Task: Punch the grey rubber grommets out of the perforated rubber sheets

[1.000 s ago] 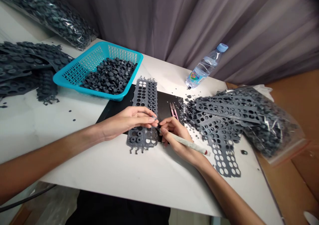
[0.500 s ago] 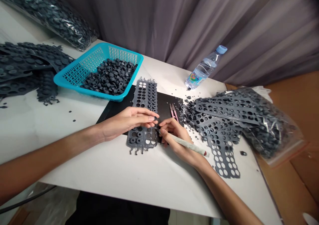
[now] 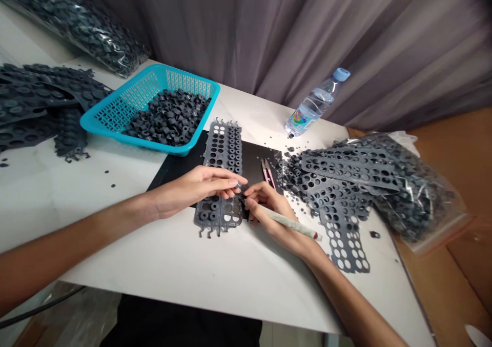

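A grey rubber sheet (image 3: 224,155) full of round holes and small rings lies on a black mat (image 3: 253,163) in the middle of the white table (image 3: 184,265). My left hand (image 3: 198,188) rests flat on the sheet's near half, fingers stretched towards its right edge. My right hand (image 3: 271,211) is closed round a white pen-like tool (image 3: 290,224), its tip at the sheet's right edge by my left fingertips.
A turquoise basket (image 3: 115,112) holds several loose dark rings. Punched grey sheets (image 3: 338,183) pile at the right beside a plastic bag of rings (image 3: 415,193). More sheets (image 3: 34,106) lie far left. A water bottle (image 3: 315,103) and pink tweezers (image 3: 267,170) stand behind.
Both hands stay at the sheet's right edge; my left fingertips have shifted slightly. Nothing else has moved.
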Action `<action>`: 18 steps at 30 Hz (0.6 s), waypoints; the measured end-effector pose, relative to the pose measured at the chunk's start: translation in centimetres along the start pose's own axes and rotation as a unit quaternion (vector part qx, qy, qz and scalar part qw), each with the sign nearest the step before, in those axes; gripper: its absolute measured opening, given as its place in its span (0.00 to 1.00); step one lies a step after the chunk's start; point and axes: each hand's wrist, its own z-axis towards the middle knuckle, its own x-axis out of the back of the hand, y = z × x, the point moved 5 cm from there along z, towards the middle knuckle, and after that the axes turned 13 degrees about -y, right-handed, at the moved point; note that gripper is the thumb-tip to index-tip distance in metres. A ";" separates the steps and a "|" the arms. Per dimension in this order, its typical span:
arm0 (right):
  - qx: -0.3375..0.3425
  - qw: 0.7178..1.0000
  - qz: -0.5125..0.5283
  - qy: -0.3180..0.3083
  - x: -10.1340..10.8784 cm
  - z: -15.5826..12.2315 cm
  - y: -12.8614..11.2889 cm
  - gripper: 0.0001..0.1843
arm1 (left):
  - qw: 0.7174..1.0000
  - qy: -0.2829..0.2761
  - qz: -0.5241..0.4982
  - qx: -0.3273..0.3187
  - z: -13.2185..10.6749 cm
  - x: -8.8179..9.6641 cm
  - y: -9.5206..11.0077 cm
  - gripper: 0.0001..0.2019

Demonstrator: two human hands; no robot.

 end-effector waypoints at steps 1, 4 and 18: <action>-0.001 1.000 -0.001 -0.001 0.0 0.0 0.0 0.08 | 1.000 -0.005 0.003 0.007 0.0 -0.1 0.1 0.18; -0.002 1.000 0.001 0.000 0.0 0.0 0.1 0.08 | 1.000 -0.010 0.009 0.019 -0.2 -0.1 0.2 0.18; -0.010 0.999 -0.035 0.001 0.0 -0.1 0.0 0.07 | 0.999 0.013 0.026 0.024 -0.5 -0.1 0.4 0.17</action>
